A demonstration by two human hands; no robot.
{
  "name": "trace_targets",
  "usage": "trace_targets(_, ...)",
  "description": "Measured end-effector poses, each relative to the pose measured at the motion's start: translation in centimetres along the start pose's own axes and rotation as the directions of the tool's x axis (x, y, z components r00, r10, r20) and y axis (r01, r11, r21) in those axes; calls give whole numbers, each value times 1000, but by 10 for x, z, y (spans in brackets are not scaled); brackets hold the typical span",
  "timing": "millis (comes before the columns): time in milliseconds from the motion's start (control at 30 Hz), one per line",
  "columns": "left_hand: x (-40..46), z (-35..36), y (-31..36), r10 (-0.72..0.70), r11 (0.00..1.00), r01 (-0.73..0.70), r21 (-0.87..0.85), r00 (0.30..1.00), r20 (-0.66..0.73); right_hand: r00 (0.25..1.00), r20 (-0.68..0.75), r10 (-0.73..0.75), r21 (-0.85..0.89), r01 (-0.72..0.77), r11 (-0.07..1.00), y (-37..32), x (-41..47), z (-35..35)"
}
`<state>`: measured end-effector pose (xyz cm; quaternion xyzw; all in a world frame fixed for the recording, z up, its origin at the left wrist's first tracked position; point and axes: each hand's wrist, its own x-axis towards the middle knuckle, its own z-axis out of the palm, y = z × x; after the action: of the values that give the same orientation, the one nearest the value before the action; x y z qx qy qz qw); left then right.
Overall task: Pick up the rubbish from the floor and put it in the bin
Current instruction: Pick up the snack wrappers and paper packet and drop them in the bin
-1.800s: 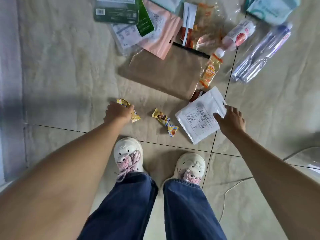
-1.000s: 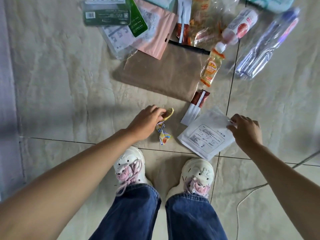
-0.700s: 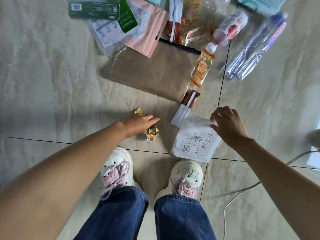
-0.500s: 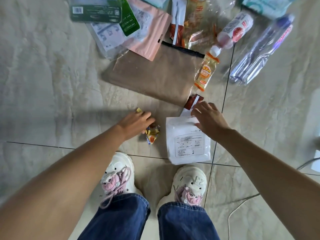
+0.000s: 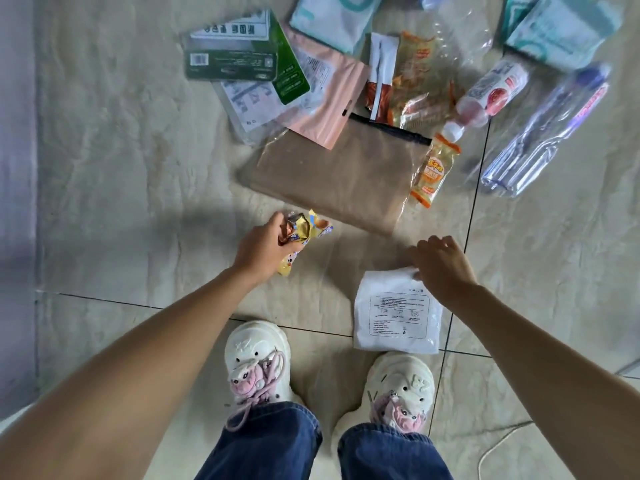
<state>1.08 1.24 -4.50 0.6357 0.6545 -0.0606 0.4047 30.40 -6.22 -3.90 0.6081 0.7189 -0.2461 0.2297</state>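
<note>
Rubbish lies scattered on the pale tiled floor. My left hand [image 5: 265,249] is shut on a bunch of yellow sweet wrappers [image 5: 304,230], held just above the floor. My right hand [image 5: 441,263] grips the top edge of a white printed pouch [image 5: 394,315], which hangs flat in front of my right shoe. Whether the small red and white sachet is under that hand is hidden. Ahead lie a brown paper bag [image 5: 336,174], a small yellow bottle [image 5: 434,168], a pink pouch [image 5: 325,105] and a clear crushed bottle [image 5: 543,133]. No bin is in view.
Further back are a green box [image 5: 232,60], a white and red yoghurt bottle [image 5: 495,93], an orange snack bag [image 5: 419,81] and pale green packets [image 5: 561,29]. My two white shoes [image 5: 256,362] stand close below. A white cable [image 5: 498,445] runs at the bottom right.
My left hand gathered a second sweet wrapper from the floor and lifted both. My right hand slid the white pouch leftwards towards my feet and has it by the top edge.
</note>
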Motion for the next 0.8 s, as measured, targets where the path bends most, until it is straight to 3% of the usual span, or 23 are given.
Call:
trace_targets(67, 9, -12, 11, -156, 958, 133, -253, 985, -76, 995, -16, 100, 149, -96, 984, 8, -7, 0)
trace_targets(133, 23, -25, 23, -254, 901, 184, -392, 958, -133, 970, -34, 241, 388, -209, 898, 16, -13, -12)
trace_targets(167, 33, -31, 28, -282, 890, 198, -411, 946, -157, 947, -15, 321, 555, -260, 790, 20, -14, -22)
trace_targets(233, 52, -42, 34, -319, 892, 219, -396, 925, -208, 892, 96, 442, 826, -319, 465, 30, -9, -38)
trace_targets(300, 72, -51, 35, -333, 913, 246, -327, 911, -244, 854, 187, 486, 932, -310, 186, 37, 3, -51)
trace_targets(433, 99, -54, 26, -411, 882, 338, -328, 893, -186, 781, 420, 463, 908, -355, -224, 25, 37, -57)
trace_targets(567, 103, -47, 16, -466, 856, 400, -328, 871, -155, 676, 600, 427, 787, -405, -465, -16, 68, -43)
trace_targets(667, 102, -45, 13, -462, 855, 408, -321, 880, -111, 550, 650, 525, 756, -400, -518, -35, 82, -36)
trace_targets(800, 98, -47, 4, -458, 842, 409, -353, 886, -65, 517, 697, 497, 715, -457, -529, -40, 80, -32)
